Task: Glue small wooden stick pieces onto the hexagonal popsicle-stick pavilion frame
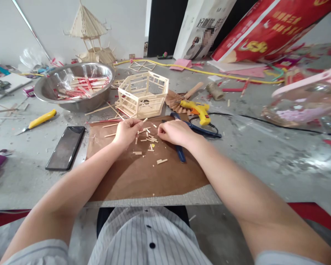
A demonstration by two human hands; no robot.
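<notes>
My left hand is closed in a pinch on a short wooden stick, whose pale end sticks out past the fingertips. To its right, my right hand has its fingers curled together low over the brown sheet; what they hold, if anything, is hidden. Several cut stick pieces lie scattered between and below both hands. Under my right wrist is a blue-handled cutting tool, partly covered. Just behind the hands stands a six-sided frame of thin sticks.
A steel bowl of red-tipped sticks stands back left, near a stick pagoda. A phone and yellow utility knife lie left. At right are a yellow glue gun, its black cord, and a clear pink-rimmed container.
</notes>
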